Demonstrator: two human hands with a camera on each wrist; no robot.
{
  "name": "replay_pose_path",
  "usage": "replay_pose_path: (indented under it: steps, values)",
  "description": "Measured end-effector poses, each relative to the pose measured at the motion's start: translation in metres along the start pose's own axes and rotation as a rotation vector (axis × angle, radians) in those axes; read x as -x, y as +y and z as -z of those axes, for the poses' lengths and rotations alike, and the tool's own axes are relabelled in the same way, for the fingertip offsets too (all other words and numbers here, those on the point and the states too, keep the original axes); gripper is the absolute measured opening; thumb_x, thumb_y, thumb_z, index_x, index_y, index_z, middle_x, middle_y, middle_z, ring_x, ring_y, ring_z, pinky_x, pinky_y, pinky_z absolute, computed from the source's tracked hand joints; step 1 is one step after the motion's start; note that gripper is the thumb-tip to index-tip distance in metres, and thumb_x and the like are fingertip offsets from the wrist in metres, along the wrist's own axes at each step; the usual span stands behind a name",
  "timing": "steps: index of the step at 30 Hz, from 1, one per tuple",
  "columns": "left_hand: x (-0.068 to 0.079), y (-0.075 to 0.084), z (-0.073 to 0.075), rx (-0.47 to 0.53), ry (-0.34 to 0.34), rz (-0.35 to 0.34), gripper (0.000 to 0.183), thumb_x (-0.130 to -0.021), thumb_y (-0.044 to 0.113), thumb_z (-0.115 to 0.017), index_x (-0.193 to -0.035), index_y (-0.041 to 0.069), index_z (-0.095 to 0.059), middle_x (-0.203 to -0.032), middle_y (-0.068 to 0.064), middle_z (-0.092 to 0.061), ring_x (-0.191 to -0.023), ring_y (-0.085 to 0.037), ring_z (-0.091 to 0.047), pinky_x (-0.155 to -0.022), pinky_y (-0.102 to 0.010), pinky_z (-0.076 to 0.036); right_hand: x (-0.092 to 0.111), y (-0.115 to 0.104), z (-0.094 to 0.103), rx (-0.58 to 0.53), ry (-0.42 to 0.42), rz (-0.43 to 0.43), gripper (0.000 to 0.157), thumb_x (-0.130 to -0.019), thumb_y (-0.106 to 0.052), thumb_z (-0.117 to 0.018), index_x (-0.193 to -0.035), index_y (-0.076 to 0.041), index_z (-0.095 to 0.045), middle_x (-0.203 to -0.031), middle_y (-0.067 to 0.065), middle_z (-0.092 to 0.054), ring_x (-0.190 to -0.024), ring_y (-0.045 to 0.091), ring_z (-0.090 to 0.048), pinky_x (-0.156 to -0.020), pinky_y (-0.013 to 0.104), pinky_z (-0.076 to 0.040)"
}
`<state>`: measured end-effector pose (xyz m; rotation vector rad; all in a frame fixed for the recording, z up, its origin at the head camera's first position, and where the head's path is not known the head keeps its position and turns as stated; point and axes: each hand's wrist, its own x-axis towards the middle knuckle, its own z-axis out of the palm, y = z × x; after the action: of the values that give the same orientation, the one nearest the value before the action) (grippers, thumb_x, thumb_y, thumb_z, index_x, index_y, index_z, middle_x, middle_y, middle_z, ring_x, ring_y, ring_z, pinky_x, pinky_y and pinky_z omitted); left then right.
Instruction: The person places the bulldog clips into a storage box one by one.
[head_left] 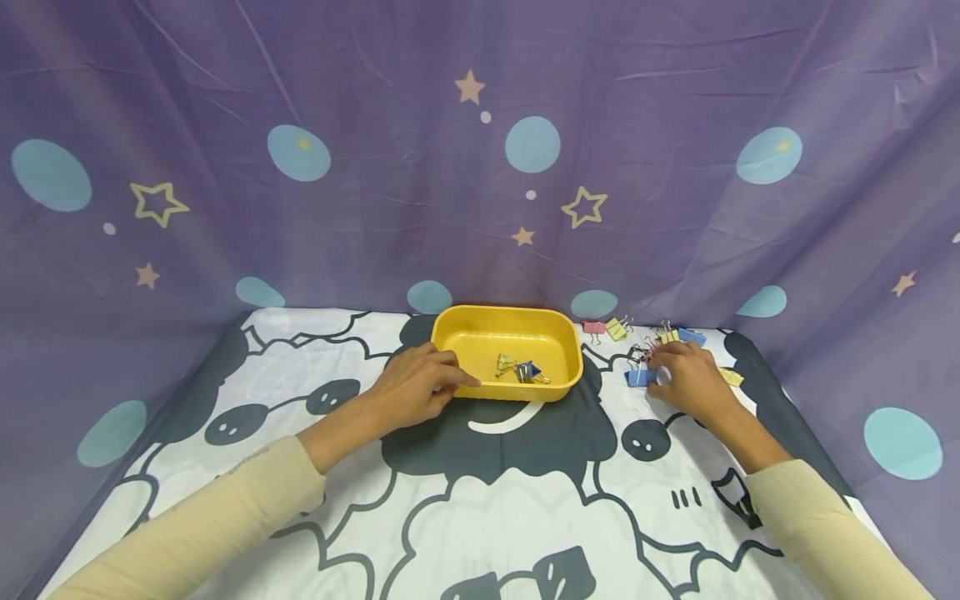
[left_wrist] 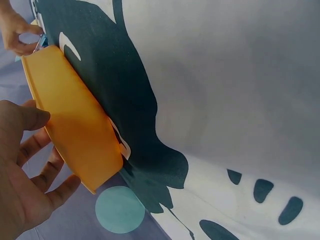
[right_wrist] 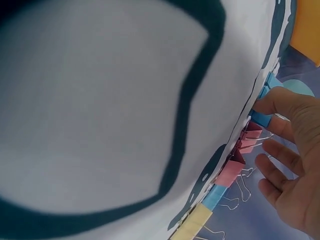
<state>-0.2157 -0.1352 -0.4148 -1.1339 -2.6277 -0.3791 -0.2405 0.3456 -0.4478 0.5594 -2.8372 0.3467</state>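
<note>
At the near left corner of a yellow plastic tray (head_left: 504, 392), my left hand (head_left: 416, 385) grips the rim. In the left wrist view the thumb (left_wrist: 36, 119) lies against the outer wall while the other fingers spread along the edge. Inside the tray lie a yellow binder clip (head_left: 505, 363) and a dark blue binder clip (head_left: 529, 372). To the right, my right hand (head_left: 692, 379) is among loose binder clips on the cloth. Its thumb and index finger pinch a blue binder clip (right_wrist: 261, 118); the other fingers are loosely bent. The thumb partly hides that clip.
Beside the right hand lie a pink binder clip (head_left: 594, 327), a yellow binder clip (head_left: 617, 329), another blue binder clip (head_left: 691, 336) and several more. A white cloth (head_left: 495, 517) with dark sheep drawings covers the table. Behind it hangs a purple curtain (head_left: 390, 208).
</note>
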Motion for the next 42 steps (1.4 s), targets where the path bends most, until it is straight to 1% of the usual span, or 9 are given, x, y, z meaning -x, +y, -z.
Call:
replay_pose_path:
  steps: [11, 16, 21, 23, 25, 28, 30, 35, 42]
  values:
    - [0.0, -0.002, -0.001, 0.007, -0.002, -0.004, 0.044, -0.091, -0.001, -0.078, -0.121, 0.029, -0.09, -0.092, 0.005, -0.07, -0.085, -0.018, -0.056, -0.077, -0.032, -0.047, 0.001, -0.002, 0.0, 0.042, 0.013, -0.024, 0.032, -0.082, -0.021, -0.094, -0.108, -0.004, -0.087, -0.13, 0.026, -0.079, -0.126, 0.053, -0.07, -0.096, 0.072, -0.055]
    - [0.001, -0.001, -0.001, 0.006, 0.0, -0.002, 0.044, -0.091, -0.001, -0.078, -0.121, 0.03, -0.09, -0.091, 0.006, -0.07, -0.084, -0.017, -0.055, -0.077, -0.032, -0.047, 0.002, -0.003, -0.001, 0.004, 0.041, -0.016, 0.032, -0.081, -0.021, -0.095, -0.106, -0.004, -0.087, -0.128, 0.024, -0.08, -0.122, 0.052, -0.073, -0.095, 0.071, -0.059]
    - [0.001, -0.001, 0.0, 0.01, -0.003, -0.004, 0.045, -0.09, -0.001, -0.079, -0.121, 0.029, -0.09, -0.091, 0.006, -0.07, -0.084, -0.017, -0.056, -0.078, -0.032, -0.047, 0.0, -0.005, 0.0, -0.07, 0.033, -0.058, 0.033, -0.079, -0.018, -0.095, -0.107, -0.002, -0.086, -0.127, 0.025, -0.081, -0.121, 0.051, -0.075, -0.1, 0.068, -0.06]
    - [0.0, -0.001, 0.0, 0.012, -0.005, -0.005, 0.045, -0.09, -0.001, -0.079, -0.122, 0.029, -0.09, -0.092, 0.005, -0.07, -0.084, -0.017, -0.056, -0.078, -0.032, -0.047, -0.002, -0.006, 0.0, -0.105, 0.029, -0.088, 0.03, -0.08, -0.017, -0.094, -0.105, -0.002, -0.087, -0.121, 0.024, -0.083, -0.116, 0.049, -0.078, -0.098, 0.065, -0.062]
    - [0.0, -0.001, 0.001, 0.013, -0.008, -0.007, 0.045, -0.091, -0.001, -0.077, -0.122, 0.029, -0.089, -0.092, 0.005, -0.071, -0.085, -0.018, -0.057, -0.078, -0.033, -0.048, -0.003, -0.006, 0.002, -0.142, 0.025, -0.117, 0.024, -0.08, -0.015, -0.093, -0.1, -0.003, -0.087, -0.111, 0.022, -0.085, -0.107, 0.045, -0.081, -0.091, 0.06, -0.064]
    - [0.0, -0.001, 0.001, 0.017, -0.011, -0.007, 0.044, -0.092, 0.0, -0.076, -0.122, 0.028, -0.089, -0.093, 0.004, -0.072, -0.085, -0.019, -0.057, -0.078, -0.034, -0.048, -0.005, -0.006, 0.003, -0.173, 0.016, -0.132, 0.017, -0.081, -0.012, -0.09, -0.095, -0.003, -0.086, -0.099, 0.02, -0.086, -0.095, 0.039, -0.082, -0.08, 0.052, -0.064]
    - [0.0, -0.001, 0.002, 0.019, -0.013, -0.007, 0.044, -0.092, 0.0, -0.075, -0.122, 0.028, -0.089, -0.093, 0.004, -0.073, -0.085, -0.019, -0.057, -0.078, -0.034, -0.048, -0.006, -0.006, 0.003, -0.174, 0.003, -0.133, 0.019, -0.08, -0.012, -0.09, -0.096, -0.002, -0.085, -0.096, 0.019, -0.085, -0.091, 0.036, -0.082, -0.078, 0.049, -0.062]
    - [-0.001, -0.001, 0.002, 0.017, -0.01, -0.011, 0.044, -0.091, -0.001, -0.077, -0.122, 0.029, -0.089, -0.093, 0.003, -0.073, -0.086, -0.019, -0.057, -0.078, -0.034, -0.048, -0.007, -0.007, 0.001, -0.157, -0.021, -0.131, 0.028, -0.079, -0.011, -0.091, -0.103, 0.001, -0.086, -0.097, 0.02, -0.085, -0.09, 0.036, -0.082, -0.08, 0.052, -0.063]
    - [0.0, 0.0, 0.001, 0.015, -0.007, -0.005, 0.043, -0.091, 0.0, -0.079, -0.121, 0.029, -0.09, -0.092, 0.004, -0.071, -0.085, -0.018, -0.056, -0.077, -0.033, -0.047, -0.01, -0.006, 0.003, -0.162, -0.077, -0.139, 0.032, -0.081, -0.009, -0.092, -0.11, 0.002, -0.084, -0.102, 0.02, -0.085, -0.096, 0.038, -0.081, -0.087, 0.057, -0.063]
